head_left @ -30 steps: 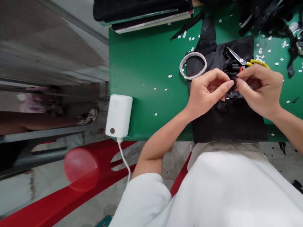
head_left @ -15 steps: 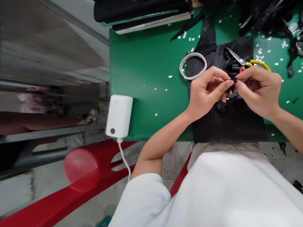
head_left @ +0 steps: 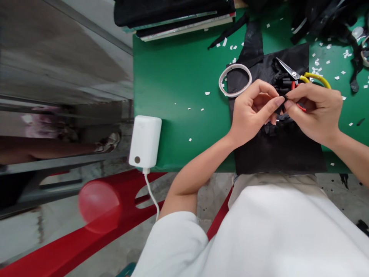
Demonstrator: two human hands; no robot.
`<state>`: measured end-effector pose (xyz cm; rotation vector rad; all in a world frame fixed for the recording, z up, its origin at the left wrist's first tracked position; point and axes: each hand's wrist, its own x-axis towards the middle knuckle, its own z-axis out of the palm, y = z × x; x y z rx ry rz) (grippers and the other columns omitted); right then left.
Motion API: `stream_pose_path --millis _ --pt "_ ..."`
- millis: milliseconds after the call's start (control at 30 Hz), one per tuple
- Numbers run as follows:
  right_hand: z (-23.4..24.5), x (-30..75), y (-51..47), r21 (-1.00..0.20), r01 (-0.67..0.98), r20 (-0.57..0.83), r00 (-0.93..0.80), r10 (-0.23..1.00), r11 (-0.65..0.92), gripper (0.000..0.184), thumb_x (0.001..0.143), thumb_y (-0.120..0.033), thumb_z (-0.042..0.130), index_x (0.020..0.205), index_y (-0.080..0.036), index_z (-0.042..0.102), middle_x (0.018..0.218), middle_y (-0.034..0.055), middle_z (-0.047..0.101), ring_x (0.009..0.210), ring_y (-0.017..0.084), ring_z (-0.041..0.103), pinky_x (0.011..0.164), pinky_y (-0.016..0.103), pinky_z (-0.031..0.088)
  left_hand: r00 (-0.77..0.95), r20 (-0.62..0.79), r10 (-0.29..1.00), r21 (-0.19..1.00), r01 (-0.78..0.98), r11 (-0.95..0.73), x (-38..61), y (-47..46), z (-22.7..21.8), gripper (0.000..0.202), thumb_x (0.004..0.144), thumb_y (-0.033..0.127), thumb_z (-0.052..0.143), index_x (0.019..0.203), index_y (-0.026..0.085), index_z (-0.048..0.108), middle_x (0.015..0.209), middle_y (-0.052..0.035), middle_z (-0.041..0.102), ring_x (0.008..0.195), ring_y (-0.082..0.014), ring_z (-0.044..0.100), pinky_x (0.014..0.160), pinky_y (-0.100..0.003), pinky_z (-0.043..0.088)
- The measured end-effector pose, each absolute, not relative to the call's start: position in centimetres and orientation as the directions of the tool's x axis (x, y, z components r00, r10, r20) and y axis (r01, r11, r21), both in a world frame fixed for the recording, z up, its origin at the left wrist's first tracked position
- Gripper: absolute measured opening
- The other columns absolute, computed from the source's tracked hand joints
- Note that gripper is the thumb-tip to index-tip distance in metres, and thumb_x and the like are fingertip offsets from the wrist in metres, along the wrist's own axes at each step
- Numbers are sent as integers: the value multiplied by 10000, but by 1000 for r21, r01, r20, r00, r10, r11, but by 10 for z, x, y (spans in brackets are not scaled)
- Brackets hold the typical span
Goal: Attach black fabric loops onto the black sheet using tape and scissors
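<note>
My left hand pinches a small black piece between thumb and forefinger. Fingertips of my right hand close on the same piece from the other side; its exact kind is hidden by the fingers. Below lies a black sheet, with small black rolled pieces and scraps on it. Just beyond the right hand rest scissors with yellow handles, blades spread slightly. A red-handled tool shows partly under the right hand. Near my left knuckles lies a roll of white tape.
Tiny white paper bits dot the green table. A white power bank with a cable sits at the left edge. Books are stacked at the back, and black strips pile up at the back right. A red chair stands left.
My right hand has shifted slightly, its fingers curling in, and more of the red handle shows beneath it. The left hand stays almost in place.
</note>
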<state>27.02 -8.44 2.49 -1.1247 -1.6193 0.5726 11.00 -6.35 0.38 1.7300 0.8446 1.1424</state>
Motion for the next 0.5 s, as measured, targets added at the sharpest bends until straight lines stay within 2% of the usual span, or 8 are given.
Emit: stream_pose_path --millis 133,300,367,500 --pt "20 276 -83 -739 437 524 -108 845 513 133 840 -207 628 775 -313 675 663 -32 659 560 138 557 585 329 473 390 333 859 916 84 -393 108 -61 2 293 957 526 501 1034 247 546 713 63 665 541 -63 674 454 -169 520" --pt "15 280 -81 -670 405 612 -173 772 622 61 840 -249 640 845 -303 670 707 -13 672 617 161 566 633 358 470 404 381 832 894 68 -443 107 -61 6 264 972 475 498 928 222 559 719 54 660 530 -56 663 435 -167 506" --pt "16 279 -81 -700 363 593 -183 784 614 27 836 -308 656 830 -282 655 687 -5 655 602 163 556 617 359 462 384 395 834 890 67 -452 107 -62 8 241 967 440 526 888 215 556 707 58 656 531 -55 661 449 -170 516" --pt "22 277 -83 -811 334 447 -176 877 480 186 797 -420 743 775 -283 618 638 -16 624 552 152 529 558 343 427 331 424 843 877 85 -474 108 -62 9 260 927 445 593 832 205 566 694 59 655 520 -48 647 471 -161 531"
